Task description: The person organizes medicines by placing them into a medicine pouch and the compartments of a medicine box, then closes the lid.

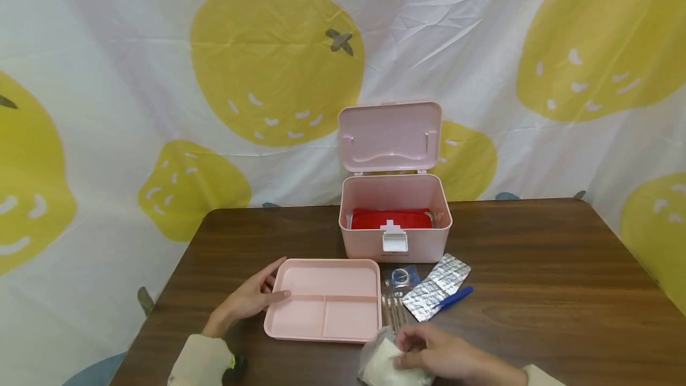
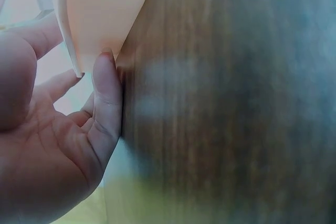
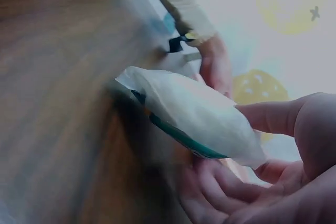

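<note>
My left hand holds the left rim of a shallow pink tray, its thumb reaching over the edge and its fingers along the outer side. Dividers split the tray into three compartments, with nothing in them. My right hand pinches a soft white packet in a clear wrapper, close to the tray's lower right corner. In the right wrist view, the packet shows a green strip along its underside; thumb and fingers grip one end. The left wrist view shows the tray wall between the left hand's digits.
Behind the tray stands an open pink box with a red pouch inside and its lid raised. Right of the tray lie thin sticks, a small bag with a white ring, silver foil packs and a blue slender tool.
</note>
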The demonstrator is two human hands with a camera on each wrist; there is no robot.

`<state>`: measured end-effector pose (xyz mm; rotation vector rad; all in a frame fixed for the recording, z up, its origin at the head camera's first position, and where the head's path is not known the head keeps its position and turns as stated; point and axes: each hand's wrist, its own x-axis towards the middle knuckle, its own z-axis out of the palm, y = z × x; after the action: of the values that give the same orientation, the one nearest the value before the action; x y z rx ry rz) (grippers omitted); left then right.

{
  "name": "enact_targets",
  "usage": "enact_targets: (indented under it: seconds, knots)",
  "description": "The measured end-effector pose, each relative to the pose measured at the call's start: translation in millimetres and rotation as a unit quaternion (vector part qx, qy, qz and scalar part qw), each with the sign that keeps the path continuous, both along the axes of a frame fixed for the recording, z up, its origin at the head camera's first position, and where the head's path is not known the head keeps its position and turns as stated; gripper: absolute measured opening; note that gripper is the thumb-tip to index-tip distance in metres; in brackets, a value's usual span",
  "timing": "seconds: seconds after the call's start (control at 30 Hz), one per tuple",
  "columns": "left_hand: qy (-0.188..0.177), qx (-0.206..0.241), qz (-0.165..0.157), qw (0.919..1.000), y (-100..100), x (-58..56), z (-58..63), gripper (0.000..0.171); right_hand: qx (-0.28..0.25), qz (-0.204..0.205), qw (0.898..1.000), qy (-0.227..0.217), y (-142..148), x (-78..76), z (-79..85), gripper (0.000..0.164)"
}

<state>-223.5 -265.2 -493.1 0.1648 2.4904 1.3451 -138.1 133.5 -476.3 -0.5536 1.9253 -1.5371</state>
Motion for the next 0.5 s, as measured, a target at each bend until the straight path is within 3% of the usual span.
enact_targets:
  seconds: [0.23, 0.4, 0.5]
  knots:
    - [0.01, -0.003, -0.006, 0.9999, 2, 1.3, 2.8, 0.081, -0.017, -0.062, 0.996, -0.07, 4, -9.6, 19.9, 0.021]
    - [0.013, -0.005, -0.006, 0.9999, 2, 0.5, 1.3, 0.081, -0.075, -0.078, 0.986, -0.128, 8, -24.0, 25.5, 0.034]
    - [0.012, -0.006, -0.004, 0.9999, 2, 0.8, 1.4, 0.081, -0.092, -0.089, 0.982, -0.136, 9, -31.9, 28.7, 0.044]
